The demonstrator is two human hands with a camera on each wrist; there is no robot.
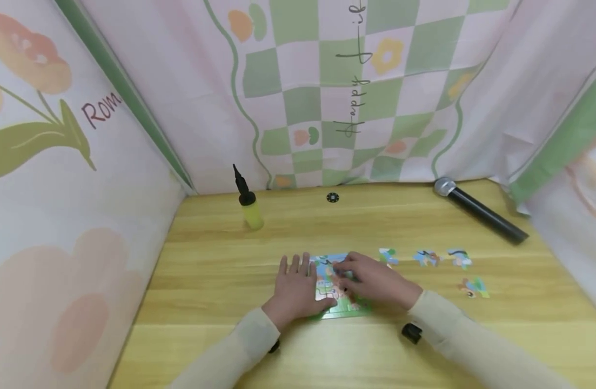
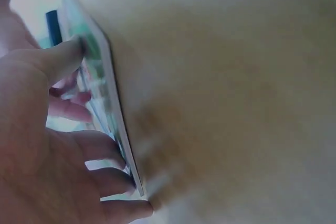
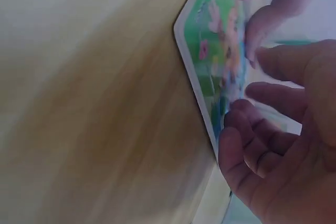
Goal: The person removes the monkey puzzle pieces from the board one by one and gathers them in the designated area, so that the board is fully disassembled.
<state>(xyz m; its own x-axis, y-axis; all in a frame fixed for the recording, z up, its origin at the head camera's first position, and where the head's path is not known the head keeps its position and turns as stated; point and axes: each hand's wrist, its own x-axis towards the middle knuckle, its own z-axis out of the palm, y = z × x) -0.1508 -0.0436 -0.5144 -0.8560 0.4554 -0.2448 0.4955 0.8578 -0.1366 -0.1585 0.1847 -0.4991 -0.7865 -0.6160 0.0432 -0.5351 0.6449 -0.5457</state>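
Observation:
A jigsaw puzzle (image 1: 351, 310) with a picture on a green and blue ground lies flat on the table in the head view. My left hand (image 1: 298, 290) rests along its left side, fingers spread and the thumb over its lower part. In the left wrist view the fingertips (image 2: 113, 183) lie at the edge of the puzzle board (image 2: 116, 103). From the right, my right hand (image 1: 375, 278) reaches over the puzzle, its bent fingers touching the upper middle. Thumb and index stand apart in the right wrist view, with no loose piece showing between them.
Several loose puzzle pieces (image 1: 459, 258) lie to the right, one of them a brown-and-green piece (image 1: 473, 288) lower down. A yellow pump bottle (image 1: 252, 213) with a black top stands back left. Farther back are a small black disc (image 1: 333, 198) and a microphone (image 1: 482, 210). Patterned curtains (image 1: 298, 97) enclose the table.

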